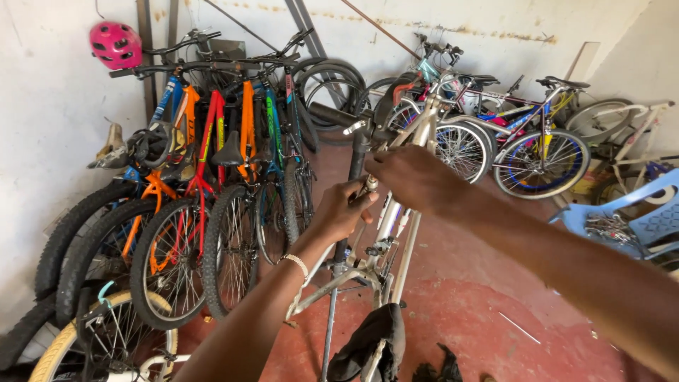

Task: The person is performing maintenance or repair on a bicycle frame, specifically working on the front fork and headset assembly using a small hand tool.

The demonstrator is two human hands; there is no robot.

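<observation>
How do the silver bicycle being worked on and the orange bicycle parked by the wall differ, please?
The silver bicycle stands alone in the middle of the red floor, under the left hand and right hand; the orange bicycle is packed in a row against the wall, untouched. The silver bicycle's frame is pale and plain, the orange bicycle's bright. The orange bicycle's knobbly front tyre shows clearly; the silver bicycle's wheels are hard to see. Both stand upright.
</observation>
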